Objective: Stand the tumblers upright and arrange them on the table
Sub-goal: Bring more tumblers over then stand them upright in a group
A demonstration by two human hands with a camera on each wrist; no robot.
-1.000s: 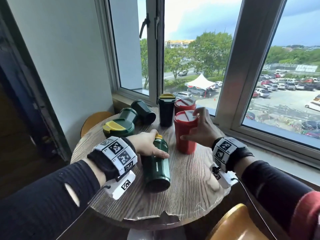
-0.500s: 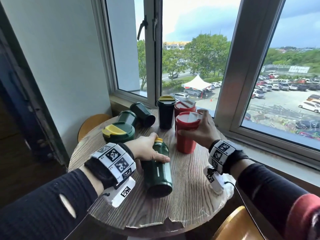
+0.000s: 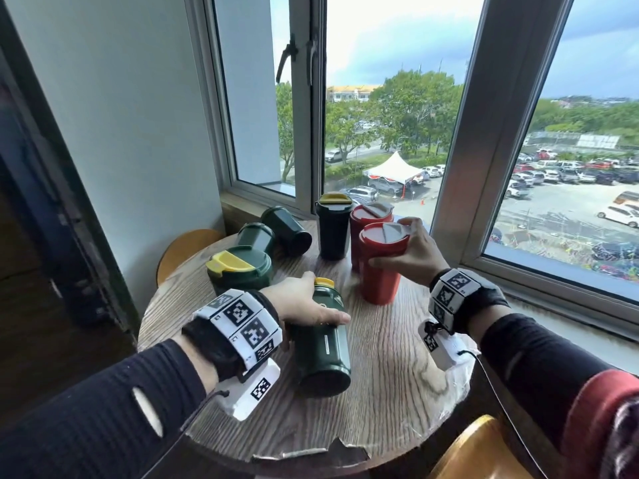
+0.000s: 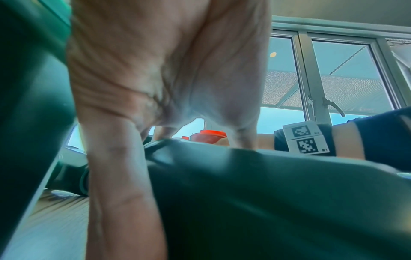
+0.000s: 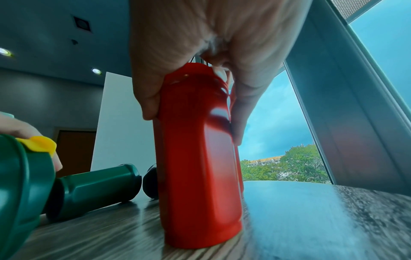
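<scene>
On the round wooden table (image 3: 380,375) my right hand (image 3: 408,250) grips the top of an upright red tumbler (image 3: 380,271) (image 5: 195,167), fingers and thumb wrapped round its upper body. A second red tumbler (image 3: 359,219) and a dark tumbler with a yellow lid (image 3: 333,226) stand upright behind it. My left hand (image 3: 304,302) (image 4: 155,88) grips a green tumbler with a yellow lid (image 3: 321,347) (image 4: 266,202) that lies on its side, base toward me. To the left, a green tumbler with a yellow flap (image 3: 242,267) and two dark green tumblers (image 3: 256,236) (image 3: 287,226) also lie on their sides.
The window sill and frame (image 3: 501,167) run close behind and to the right of the table. A wall stands at the left. Yellow chairs (image 3: 186,247) (image 3: 480,451) sit at the back left and front right. The table's front edge is chipped.
The right hand has drawn the red tumbler slightly nearer and lower on the table. The left hand stays on the lying green tumbler, which has barely shifted. The head view has moved a little.
</scene>
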